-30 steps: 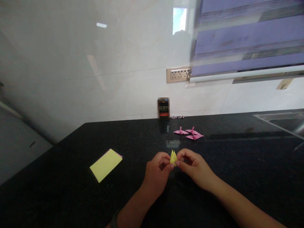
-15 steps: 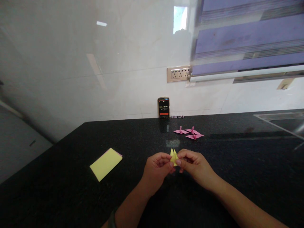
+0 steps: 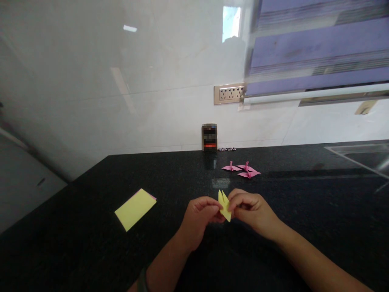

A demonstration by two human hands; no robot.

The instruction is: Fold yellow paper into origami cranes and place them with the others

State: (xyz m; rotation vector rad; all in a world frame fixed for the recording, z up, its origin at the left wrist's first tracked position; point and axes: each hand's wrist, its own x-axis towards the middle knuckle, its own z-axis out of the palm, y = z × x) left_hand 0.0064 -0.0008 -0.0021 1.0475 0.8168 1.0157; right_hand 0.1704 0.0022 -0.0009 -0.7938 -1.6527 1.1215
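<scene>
A small piece of folded yellow origami paper (image 3: pixel 224 206) is held between my two hands above the dark counter. It is diamond-shaped, with two narrow points side by side at the top and one point at the bottom. My left hand (image 3: pixel 202 217) pinches its left edge between thumb and fingers. On the opposite edge, the fingertips of my right hand (image 3: pixel 255 211) are closed on the paper, with the thumb partly behind it. Just beyond my hands lie three pink paper cranes (image 3: pixel 248 174), close together.
A stack of yellow paper (image 3: pixel 135 209), with a pink edge showing under it, lies to the left on the black counter (image 3: pixel 75 227). A phone (image 3: pixel 209 138) leans against the wall beside a small beaded strip (image 3: pixel 227 149). A sink (image 3: pixel 364 156) is at the far right.
The folded yellow paper now shows its full diamond with the lower point exposed. My right thumb has moved off its front face. The left hand stays nearly in place.
</scene>
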